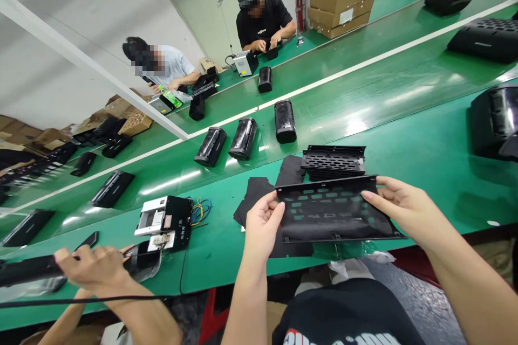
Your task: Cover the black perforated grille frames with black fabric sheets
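Black slotted panel (324, 229), likely light, stiff; best held at its ends, where left hand (261, 222) and right hand (407, 205) pinch it.

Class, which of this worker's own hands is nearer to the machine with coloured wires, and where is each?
Left. The left hand holds the left end of the black panel, right of the machine; the right hand holds the opposite end, farther right.
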Demonstrator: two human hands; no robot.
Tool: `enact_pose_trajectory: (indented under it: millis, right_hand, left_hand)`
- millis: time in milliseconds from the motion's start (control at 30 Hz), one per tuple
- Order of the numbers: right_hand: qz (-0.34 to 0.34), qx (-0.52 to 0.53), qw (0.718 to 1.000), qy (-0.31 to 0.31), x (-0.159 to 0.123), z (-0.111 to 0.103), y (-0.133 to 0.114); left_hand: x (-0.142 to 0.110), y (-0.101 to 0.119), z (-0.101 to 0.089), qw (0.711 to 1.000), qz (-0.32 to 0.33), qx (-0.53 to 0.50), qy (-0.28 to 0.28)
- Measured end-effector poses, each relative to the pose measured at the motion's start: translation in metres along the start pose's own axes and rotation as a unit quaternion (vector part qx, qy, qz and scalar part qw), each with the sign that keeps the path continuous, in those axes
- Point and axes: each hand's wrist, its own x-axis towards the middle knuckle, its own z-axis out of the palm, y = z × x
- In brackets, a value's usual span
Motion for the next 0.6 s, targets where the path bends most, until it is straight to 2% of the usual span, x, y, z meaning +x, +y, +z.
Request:
enact_pose_trajectory:
  millis: [67, 133, 300, 600]
  right_hand:
    - [0.007, -0.059, 0.998, -0.016, -0.002, -0.002, -0.007]
    - [0.012, -0.078, 0.997, -0.006, -0.004, -0.004, -0.013]
    - [0.037, -0.006, 0.999, -0.020, -0.008, -0.008, -0.016]
    - [0.019, 0.052, 0.998, -0.010, -0.017, -0.016, -0.010]
  left_hand:
    - [-0.002, 0.001, 0.000, 1.000, 0.000, -0.010, -0.002]
    - [-0.003, 0.001, 0.000, 1.000, 0.002, -0.016, 0.000]
    - [-0.004, -0.001, -0.001, 1.000, 0.018, -0.013, 0.007]
    - [-0.008, -0.001, -0.002, 0.998, 0.059, -0.036, -0.001]
